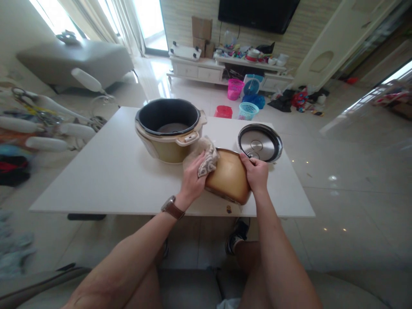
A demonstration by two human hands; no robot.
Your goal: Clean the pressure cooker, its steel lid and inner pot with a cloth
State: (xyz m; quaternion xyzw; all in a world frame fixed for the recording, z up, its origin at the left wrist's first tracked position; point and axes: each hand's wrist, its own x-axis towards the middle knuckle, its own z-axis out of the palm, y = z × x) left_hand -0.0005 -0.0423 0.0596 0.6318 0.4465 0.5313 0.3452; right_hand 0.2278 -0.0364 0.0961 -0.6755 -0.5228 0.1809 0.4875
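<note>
A gold-coloured inner pot [228, 174] is held tilted over the front part of the white table. My right hand [257, 174] grips its rim on the right side, thumb on the outside. With my left hand [193, 175] I hold a patterned cloth [209, 159] pressed against the pot's left side; the fingers are partly hidden by the cloth. Behind my left hand stands the pressure cooker body [170, 148], lidless, its dark inside showing. To the right of the pot a round metal lid [257, 143] lies with its underside up.
The white table [106, 180] has its front edge close to my knees. A small brown sticker or scrap [228, 209] is near that edge. Beyond the table, a pink basket [235, 89], a light-blue basket [248, 110] and a red container [223, 112] stand on the floor.
</note>
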